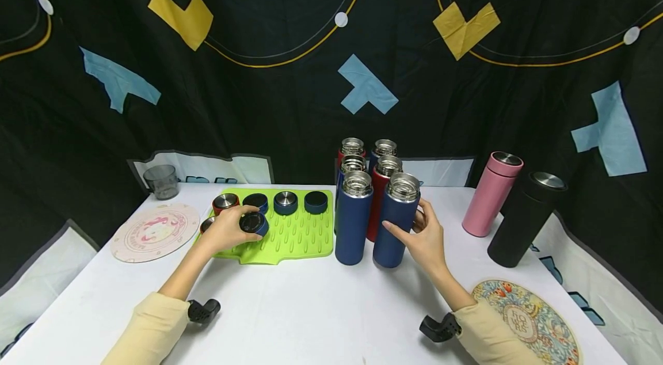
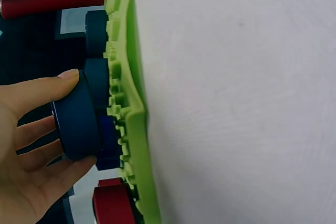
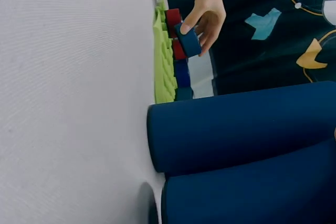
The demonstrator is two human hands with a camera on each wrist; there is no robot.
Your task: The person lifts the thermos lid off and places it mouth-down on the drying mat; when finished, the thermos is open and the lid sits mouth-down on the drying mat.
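Observation:
My left hand (image 1: 228, 231) holds a navy bottle lid (image 1: 253, 223) between thumb and fingers. In the left wrist view, the held lid (image 2: 79, 116) stands tilted above the green drying mat (image 2: 137, 140). The right hand (image 1: 426, 238) grips an uncapped navy thermos bottle (image 1: 393, 227), its thumb on the near side and fingers round the far right. Another navy bottle (image 1: 354, 227) stands just left of it, also lidless. More lids rest on the mat: a red-sided one (image 1: 225, 201) and several blue ones, including a steel-topped lid (image 1: 285, 202).
Behind the front bottles stand several more open bottles, including a red one (image 1: 377, 204). Capped pink (image 1: 489, 198) and black (image 1: 523, 227) bottles stand right. A pink round mat (image 1: 155, 232) and grey cup (image 1: 163, 182) lie left; a floral mat (image 1: 538, 319) lies front right.

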